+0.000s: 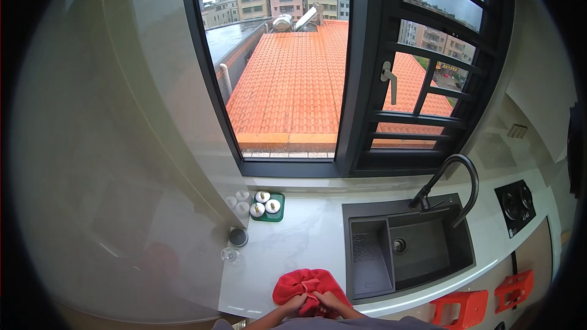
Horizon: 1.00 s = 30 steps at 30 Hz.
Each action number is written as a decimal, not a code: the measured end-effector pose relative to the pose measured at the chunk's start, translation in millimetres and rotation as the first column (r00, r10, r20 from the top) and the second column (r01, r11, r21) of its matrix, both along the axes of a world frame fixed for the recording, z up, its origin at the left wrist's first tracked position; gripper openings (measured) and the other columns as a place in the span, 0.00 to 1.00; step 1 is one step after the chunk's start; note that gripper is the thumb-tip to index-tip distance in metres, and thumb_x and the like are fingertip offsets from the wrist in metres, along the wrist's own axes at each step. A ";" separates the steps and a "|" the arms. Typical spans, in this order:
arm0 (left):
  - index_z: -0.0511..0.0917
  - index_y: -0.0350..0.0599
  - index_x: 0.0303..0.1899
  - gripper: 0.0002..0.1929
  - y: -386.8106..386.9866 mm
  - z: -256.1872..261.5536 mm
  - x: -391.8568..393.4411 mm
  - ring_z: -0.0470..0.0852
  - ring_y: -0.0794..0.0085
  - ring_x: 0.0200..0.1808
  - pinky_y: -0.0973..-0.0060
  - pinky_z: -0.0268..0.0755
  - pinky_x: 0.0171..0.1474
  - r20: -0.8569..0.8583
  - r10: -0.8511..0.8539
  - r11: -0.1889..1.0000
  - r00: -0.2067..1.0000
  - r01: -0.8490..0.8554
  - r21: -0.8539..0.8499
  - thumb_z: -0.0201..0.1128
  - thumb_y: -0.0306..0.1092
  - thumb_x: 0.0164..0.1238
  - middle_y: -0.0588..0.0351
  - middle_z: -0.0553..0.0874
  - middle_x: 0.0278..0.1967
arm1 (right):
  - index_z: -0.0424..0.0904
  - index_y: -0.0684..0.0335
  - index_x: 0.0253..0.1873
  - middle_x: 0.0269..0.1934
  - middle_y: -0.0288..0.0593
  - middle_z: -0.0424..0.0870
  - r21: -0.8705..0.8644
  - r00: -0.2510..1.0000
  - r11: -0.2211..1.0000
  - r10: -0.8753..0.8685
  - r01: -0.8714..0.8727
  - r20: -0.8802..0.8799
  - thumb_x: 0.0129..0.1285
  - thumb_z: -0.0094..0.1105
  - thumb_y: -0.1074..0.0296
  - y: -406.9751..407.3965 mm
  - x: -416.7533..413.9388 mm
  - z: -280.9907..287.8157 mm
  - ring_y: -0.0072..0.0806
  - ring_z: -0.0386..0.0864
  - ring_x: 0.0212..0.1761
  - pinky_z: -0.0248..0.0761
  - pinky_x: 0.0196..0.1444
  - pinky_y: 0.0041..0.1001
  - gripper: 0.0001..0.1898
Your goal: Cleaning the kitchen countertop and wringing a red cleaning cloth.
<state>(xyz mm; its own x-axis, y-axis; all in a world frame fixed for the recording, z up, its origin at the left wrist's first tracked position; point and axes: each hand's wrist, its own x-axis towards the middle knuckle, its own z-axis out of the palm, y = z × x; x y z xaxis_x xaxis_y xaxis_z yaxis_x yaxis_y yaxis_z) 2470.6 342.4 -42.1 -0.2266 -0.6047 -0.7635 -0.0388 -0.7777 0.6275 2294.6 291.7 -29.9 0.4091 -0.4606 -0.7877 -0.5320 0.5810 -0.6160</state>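
Observation:
A bunched red cloth [308, 279] lies at the front of the white marbled counter [300, 238], left of the sink. My left hand [296, 302] grips its gathered fabric from the left. Close beside it, my right hand [326, 300] pinches the same cloth from the right. A band or fold of the cloth runs between the two hands. Whatever the cloth may cover is hidden.
A green tray [280, 215] with several white-lidded containers stands by the left wall, near a dark round container [238, 237] and a clear glass [229, 254]. Right are a dark sink [431, 247] with a black faucet [472, 183], a cooktop [514, 206] and red stools [477, 307].

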 end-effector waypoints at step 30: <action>0.69 0.48 0.17 0.27 -157.1 35.4 16.1 0.66 0.73 0.08 0.71 0.58 0.12 0.206 0.018 0.999 0.978 -0.008 -0.051 0.40 0.53 0.73 0.59 0.71 0.10 | 0.78 0.67 0.23 0.16 0.44 0.79 -0.231 0.975 0.972 -0.099 0.051 -0.201 0.68 0.39 0.37 -133.6 43.6 45.4 0.30 0.77 0.14 0.73 0.19 0.27 0.36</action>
<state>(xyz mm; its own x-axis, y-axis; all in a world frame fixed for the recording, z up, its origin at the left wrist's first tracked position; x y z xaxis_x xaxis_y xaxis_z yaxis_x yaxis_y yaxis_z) 2486.7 185.3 -6.8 -0.0588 -0.6449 -0.7620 -0.1616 -0.7471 0.6447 2338.2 158.1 15.6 0.2035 -0.6573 -0.7256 -0.6235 0.4844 -0.6137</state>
